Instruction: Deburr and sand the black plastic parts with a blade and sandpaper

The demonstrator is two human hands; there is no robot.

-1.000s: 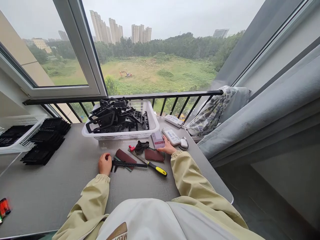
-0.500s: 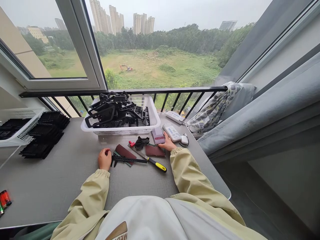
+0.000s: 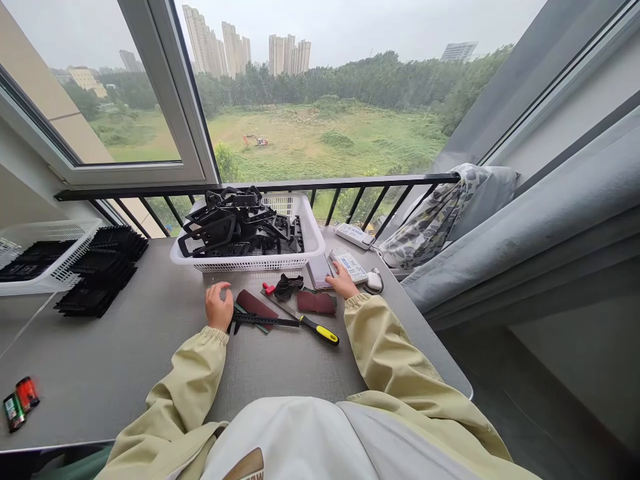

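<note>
My left hand (image 3: 219, 307) is at the left end of a black caliper (image 3: 265, 321), its fingers curled but apart, with nothing visible in them. My right hand (image 3: 344, 282) has its fingers apart at the right edge of a flat, pale rectangular pad (image 3: 319, 272). Between my hands lie a dark red sandpaper strip (image 3: 256, 304), a folded dark red sheet (image 3: 317, 303) and a file with a black and yellow handle (image 3: 320, 330). A crumpled black piece (image 3: 289, 287) and a small red piece (image 3: 269, 289) lie above the file.
A white basket (image 3: 250, 265) heaped with black plastic parts stands at the back. Stacked black parts (image 3: 100, 273) and another white basket (image 3: 83, 247) are at left. Two white boxes (image 3: 350, 265) sit at right, near a small white plug (image 3: 374, 280). Batteries (image 3: 21, 402) lie front left.
My left hand was closed with something dark red at its fingertips; its fingers are now apart and the red is out of sight. My right hand's fingers have spread at the pad's edge.
</note>
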